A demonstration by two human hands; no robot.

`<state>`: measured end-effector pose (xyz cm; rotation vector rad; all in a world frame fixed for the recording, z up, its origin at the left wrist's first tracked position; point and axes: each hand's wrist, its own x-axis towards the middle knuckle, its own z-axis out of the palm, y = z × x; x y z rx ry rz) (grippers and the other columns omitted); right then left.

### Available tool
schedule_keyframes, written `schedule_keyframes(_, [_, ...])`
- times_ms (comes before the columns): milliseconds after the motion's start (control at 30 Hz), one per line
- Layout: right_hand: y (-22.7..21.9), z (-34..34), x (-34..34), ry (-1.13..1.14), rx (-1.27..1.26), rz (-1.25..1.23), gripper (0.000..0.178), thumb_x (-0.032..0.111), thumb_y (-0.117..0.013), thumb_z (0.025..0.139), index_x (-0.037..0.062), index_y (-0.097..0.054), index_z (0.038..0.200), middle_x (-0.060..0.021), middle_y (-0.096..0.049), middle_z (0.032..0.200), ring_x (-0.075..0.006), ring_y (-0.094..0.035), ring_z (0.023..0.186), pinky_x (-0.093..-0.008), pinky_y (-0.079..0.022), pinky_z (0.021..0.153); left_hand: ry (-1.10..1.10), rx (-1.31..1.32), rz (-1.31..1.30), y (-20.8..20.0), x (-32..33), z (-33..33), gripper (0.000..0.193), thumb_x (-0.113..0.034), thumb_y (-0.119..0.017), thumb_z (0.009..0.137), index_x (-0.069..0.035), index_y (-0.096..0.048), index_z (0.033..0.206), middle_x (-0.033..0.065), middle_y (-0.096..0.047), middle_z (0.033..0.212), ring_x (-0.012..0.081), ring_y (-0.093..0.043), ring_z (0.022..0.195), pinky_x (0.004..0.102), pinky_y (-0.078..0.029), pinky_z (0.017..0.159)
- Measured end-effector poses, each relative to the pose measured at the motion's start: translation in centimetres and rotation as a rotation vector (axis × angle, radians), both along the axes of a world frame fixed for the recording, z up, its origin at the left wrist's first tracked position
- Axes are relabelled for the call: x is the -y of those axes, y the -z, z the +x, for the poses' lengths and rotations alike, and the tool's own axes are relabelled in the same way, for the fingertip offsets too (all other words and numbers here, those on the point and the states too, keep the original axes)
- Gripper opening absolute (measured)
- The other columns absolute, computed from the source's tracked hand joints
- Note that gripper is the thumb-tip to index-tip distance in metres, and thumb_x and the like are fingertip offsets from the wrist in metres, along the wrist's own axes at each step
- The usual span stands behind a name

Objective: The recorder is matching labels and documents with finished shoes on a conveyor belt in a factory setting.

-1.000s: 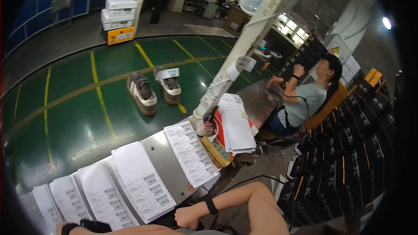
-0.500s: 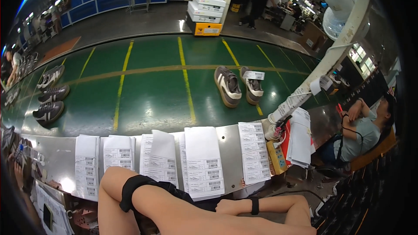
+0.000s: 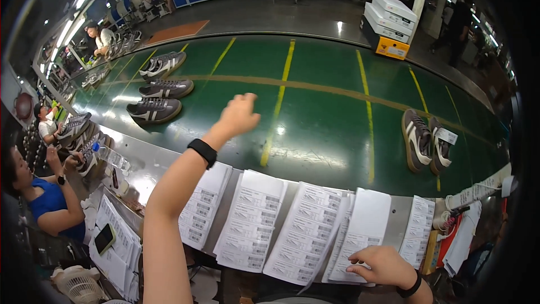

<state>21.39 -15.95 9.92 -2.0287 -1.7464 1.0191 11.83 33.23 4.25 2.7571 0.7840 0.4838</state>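
My left hand [image 3: 241,115] is stretched out over the green conveyor belt [image 3: 315,129], fingers apart and holding nothing. To its left stand several dark sneakers with pale stripes, the nearest sneaker [image 3: 154,111] side-on. Low at the right, my right hand [image 3: 385,266] hovers at or rests on a stack of white label sheets [image 3: 368,214]; its thumb and forefinger are apart, and contact is unclear. More label sheets [image 3: 250,219] lie in rows along the metal ledge. Farther right on the belt stands a pair of brown sneakers [image 3: 415,141] with white stripes, a white tag [image 3: 447,136] on one.
White shoe boxes [image 3: 394,14] stand on an orange box [image 3: 392,49] beyond the belt. At left, a person in blue [image 3: 53,202] sits by a plastic bottle [image 3: 112,156], more shoes and a phone [image 3: 104,238] on papers. A slanted post [image 3: 478,192] rises at right.
The view has swung left. My arms, before folded low across each other, are now apart: the left reaches out over the belt, the right hand is at the label sheets.
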Motion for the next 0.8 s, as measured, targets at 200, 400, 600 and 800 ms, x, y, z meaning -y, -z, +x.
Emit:
schedule_keyframes(200, [2.6,1.6,-7.0,0.121,-0.004,0.011,0.028,0.031,-0.069,0.086,0.0034,-0.071,0.092,-0.0127,-0.07,0.08,-0.0291,-0.068,0.074,-0.0366,-0.053,0.066,-0.85,-0.424,-0.125,2.7,-18.7,-11.9,0.081,-0.04,-0.071,0.082,-0.01,-0.028,0.143,0.0332,-0.04,0.139,0.0502,-0.04,0.129,0.0602,-0.039,0.101])
schedule_keyframes(400, [4.6,1.6,-11.1,0.224,-0.218,-0.099,0.027,0.03,-0.072,0.081,0.0059,-0.061,0.074,-0.0164,-0.061,0.063,-0.0322,-0.064,0.063,-0.0432,-0.048,0.056,-1.101,-0.482,0.023,0.9,-29.2,-16.9,0.095,-0.058,-0.062,0.085,-0.026,-0.008,0.156,0.0415,-0.018,0.149,0.0586,-0.015,0.14,0.0719,-0.024,0.104])
schedule_keyframes(600, [7.1,1.2,-13.0,0.156,-0.028,-0.161,0.031,0.034,-0.075,0.077,0.0078,-0.06,0.073,-0.0138,-0.062,0.061,-0.0338,-0.063,0.058,-0.0422,-0.049,0.052,-1.009,-0.289,-0.23,2.0,-37.0,-19.5,0.119,-0.078,-0.064,0.068,-0.003,-0.026,0.152,0.0281,-0.043,0.144,0.0371,-0.041,0.137,0.0417,-0.032,0.112])
schedule_keyframes(800, [7.4,1.5,-13.9,0.141,-0.064,-0.266,0.03,0.035,-0.075,0.077,0.0103,-0.059,0.069,-0.0117,-0.059,0.055,-0.0313,-0.063,0.054,-0.0417,-0.048,0.05,-0.861,-0.045,-0.426,3.2,-38.2,-20.7,0.102,-0.07,-0.073,0.066,0.008,-0.056,0.13,0.0197,-0.062,0.125,0.0272,-0.057,0.119,0.0346,-0.044,0.097])
